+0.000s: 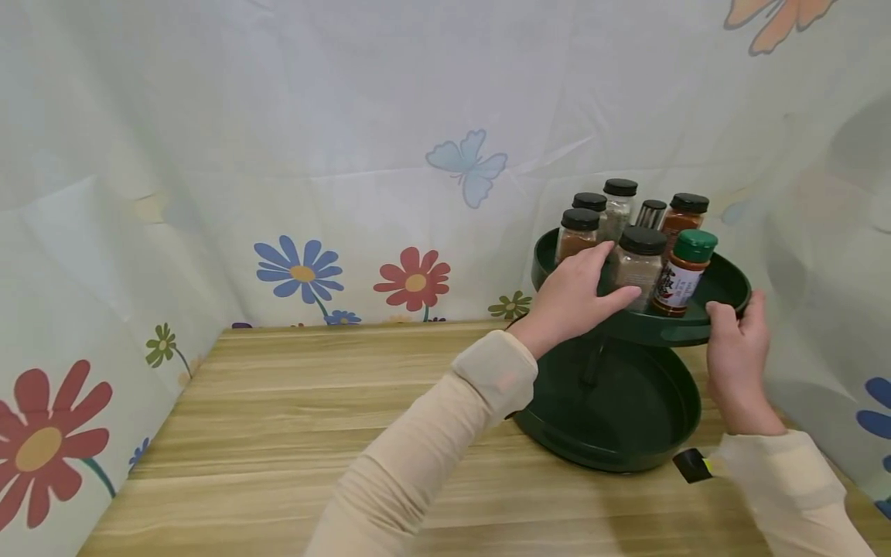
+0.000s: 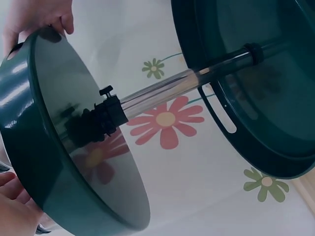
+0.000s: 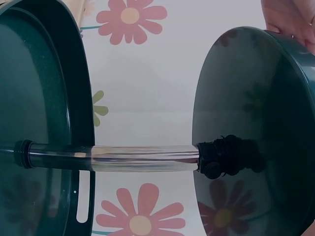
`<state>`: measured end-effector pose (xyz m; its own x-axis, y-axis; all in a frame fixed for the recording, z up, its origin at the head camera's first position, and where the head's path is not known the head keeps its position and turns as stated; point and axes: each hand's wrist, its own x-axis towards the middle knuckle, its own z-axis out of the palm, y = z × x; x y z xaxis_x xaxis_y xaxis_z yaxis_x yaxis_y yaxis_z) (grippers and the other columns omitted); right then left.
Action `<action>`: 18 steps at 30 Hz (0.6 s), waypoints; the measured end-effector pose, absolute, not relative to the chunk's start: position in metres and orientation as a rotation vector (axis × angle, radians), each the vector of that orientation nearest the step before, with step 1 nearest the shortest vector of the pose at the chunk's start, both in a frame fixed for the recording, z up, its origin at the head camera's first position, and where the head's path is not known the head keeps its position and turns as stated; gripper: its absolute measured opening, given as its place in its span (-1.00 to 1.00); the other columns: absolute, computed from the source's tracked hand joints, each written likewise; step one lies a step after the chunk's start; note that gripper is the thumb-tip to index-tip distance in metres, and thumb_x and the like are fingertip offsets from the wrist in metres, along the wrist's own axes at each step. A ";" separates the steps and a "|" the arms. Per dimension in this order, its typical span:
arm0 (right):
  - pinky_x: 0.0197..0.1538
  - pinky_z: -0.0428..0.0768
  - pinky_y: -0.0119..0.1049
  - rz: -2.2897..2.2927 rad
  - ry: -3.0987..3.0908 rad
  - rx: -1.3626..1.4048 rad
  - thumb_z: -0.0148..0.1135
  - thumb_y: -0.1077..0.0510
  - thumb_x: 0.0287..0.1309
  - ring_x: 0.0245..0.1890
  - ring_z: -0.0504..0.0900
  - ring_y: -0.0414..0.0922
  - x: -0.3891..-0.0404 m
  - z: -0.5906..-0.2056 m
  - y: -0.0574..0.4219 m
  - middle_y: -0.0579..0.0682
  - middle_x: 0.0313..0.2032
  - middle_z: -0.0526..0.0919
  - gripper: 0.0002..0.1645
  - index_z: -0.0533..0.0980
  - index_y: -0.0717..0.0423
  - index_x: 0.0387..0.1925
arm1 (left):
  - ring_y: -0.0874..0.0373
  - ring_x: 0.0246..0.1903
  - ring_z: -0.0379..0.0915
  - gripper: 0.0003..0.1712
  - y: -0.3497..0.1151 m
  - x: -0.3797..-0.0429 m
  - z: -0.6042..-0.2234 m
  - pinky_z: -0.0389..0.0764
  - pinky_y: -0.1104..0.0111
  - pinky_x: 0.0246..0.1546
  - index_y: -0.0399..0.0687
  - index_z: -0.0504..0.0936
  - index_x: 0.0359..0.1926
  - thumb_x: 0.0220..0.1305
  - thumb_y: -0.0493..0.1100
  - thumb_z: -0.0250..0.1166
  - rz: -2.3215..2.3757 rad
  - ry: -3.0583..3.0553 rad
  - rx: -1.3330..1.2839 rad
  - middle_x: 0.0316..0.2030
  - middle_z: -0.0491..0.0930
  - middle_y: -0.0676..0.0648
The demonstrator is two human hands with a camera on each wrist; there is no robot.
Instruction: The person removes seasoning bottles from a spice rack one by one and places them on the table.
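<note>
A dark green two-tier turntable rack stands at the right in the head view. Its upper tray [image 1: 727, 290] carries several spice jars. My left hand [image 1: 567, 294] reaches over the tray's left side, thumb and fingers round a black-lidded jar [image 1: 639, 271] of greyish-brown spice. Beside that jar stands a green-capped bottle [image 1: 682, 277] with a printed label. My right hand [image 1: 739, 360] grips the upper tray's right rim, its thumb on the inner side. Both wrist views look beneath the upper tray, at the metal pole [image 2: 162, 91] and black collar [image 3: 221, 157].
Behind the held jar are other black-lidded jars [image 1: 578, 234] and a narrow silver-and-black-capped container [image 1: 651, 213]. The lower tray [image 1: 612, 418] rests on the wood-grain table [image 1: 334, 402]. A black tag [image 1: 692, 466] shows near the right cuff. Flowered fabric [image 1: 348, 193] hangs close behind.
</note>
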<state>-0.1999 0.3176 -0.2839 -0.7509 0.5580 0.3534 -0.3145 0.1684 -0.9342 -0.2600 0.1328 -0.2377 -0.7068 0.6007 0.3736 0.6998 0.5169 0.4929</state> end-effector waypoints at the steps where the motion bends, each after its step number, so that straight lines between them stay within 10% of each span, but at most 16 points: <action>1: 0.07 0.22 -0.60 1.656 -1.784 -0.230 -0.25 0.21 0.23 0.13 0.15 -0.21 -0.200 -0.284 0.318 0.03 0.12 0.18 -0.53 0.10 0.09 0.20 | 0.23 0.26 0.03 -0.23 0.134 -0.260 -0.238 0.16 0.40 0.23 0.03 0.01 0.35 0.25 0.22 0.01 -0.957 -2.603 -1.119 0.32 0.12 0.04; 18: -0.04 0.26 -0.60 1.632 -1.769 -0.253 -0.23 0.21 0.22 0.04 0.21 -0.22 -0.201 -0.284 0.315 -0.02 0.03 0.25 -0.57 0.16 0.08 0.14 | 0.31 0.19 0.16 -0.09 0.150 -0.263 -0.236 0.32 0.43 0.12 0.07 -0.04 0.36 0.11 0.32 0.09 -0.978 -2.723 -0.969 0.27 0.19 0.11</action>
<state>-0.2008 0.3152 -0.2840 -0.7317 0.5791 0.3596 -0.3117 0.1849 -0.9320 -0.2632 0.1497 -0.2359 -0.7947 0.5366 0.2839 0.5946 0.5938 0.5421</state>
